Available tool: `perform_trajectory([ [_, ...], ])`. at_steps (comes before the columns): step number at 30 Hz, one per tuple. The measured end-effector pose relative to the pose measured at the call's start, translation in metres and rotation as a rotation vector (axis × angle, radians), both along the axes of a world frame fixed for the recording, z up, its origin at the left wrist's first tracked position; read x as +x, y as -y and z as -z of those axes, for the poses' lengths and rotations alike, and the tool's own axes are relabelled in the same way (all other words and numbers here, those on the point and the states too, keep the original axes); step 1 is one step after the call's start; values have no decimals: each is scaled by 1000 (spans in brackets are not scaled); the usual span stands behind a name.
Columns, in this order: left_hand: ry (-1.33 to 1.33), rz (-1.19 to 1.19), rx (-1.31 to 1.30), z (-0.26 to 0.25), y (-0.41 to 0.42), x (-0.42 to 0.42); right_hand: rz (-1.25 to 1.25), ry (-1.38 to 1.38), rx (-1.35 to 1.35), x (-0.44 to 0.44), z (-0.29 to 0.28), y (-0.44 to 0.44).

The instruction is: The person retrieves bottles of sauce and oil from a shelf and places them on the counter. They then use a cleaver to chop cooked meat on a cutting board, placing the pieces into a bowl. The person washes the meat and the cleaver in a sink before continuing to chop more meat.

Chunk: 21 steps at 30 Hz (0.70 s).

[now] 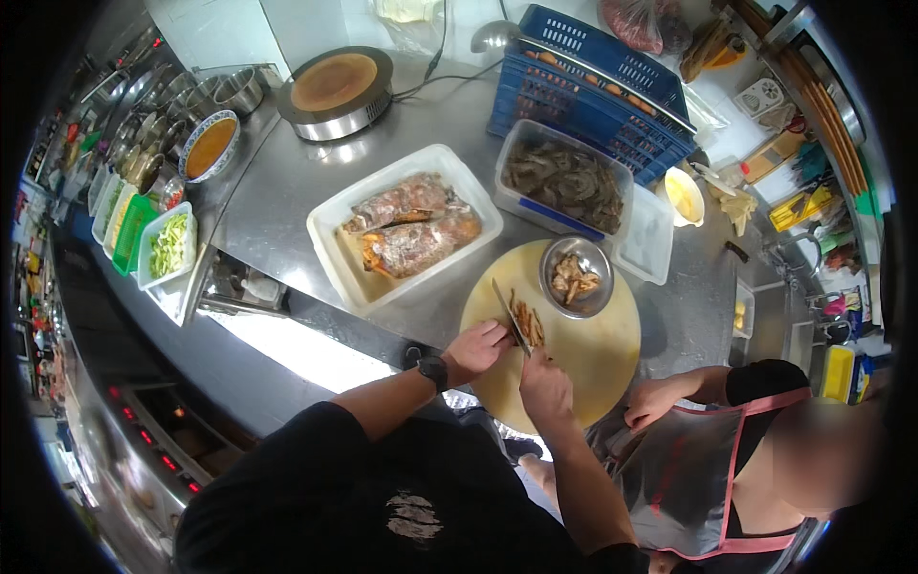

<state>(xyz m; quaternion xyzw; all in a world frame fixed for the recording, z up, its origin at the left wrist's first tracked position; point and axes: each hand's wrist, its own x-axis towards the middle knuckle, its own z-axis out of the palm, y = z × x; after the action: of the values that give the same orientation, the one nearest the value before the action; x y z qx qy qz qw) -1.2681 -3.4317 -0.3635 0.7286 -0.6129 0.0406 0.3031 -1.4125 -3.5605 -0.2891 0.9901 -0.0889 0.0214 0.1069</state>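
Observation:
My right hand grips a kitchen knife by its handle, with the blade pointing away over a round yellowish cutting board. Against the blade's right side lies a small heap of thin brown food strips. My left hand wears a dark wristwatch and rests at the board's left, its bent fingertips close to the blade. Whatever may be under those fingertips is hidden. A steel bowl with brown food pieces stands on the board's far part.
Beyond the board are a white tub with two large frosted food pieces, a container of shrimp and a blue crate. A round electric griddle stands at back left. Close on the right is a co-worker in an apron.

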Motion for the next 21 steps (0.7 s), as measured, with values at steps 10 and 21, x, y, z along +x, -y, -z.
perform_trajectory([
  [10, 61, 14, -42, 1, -7, -2, 112, -182, 284, -24, 42, 10],
  [21, -61, -1, -5, -3, -19, 9, -116, -13, 224, -36, 35, 42],
])
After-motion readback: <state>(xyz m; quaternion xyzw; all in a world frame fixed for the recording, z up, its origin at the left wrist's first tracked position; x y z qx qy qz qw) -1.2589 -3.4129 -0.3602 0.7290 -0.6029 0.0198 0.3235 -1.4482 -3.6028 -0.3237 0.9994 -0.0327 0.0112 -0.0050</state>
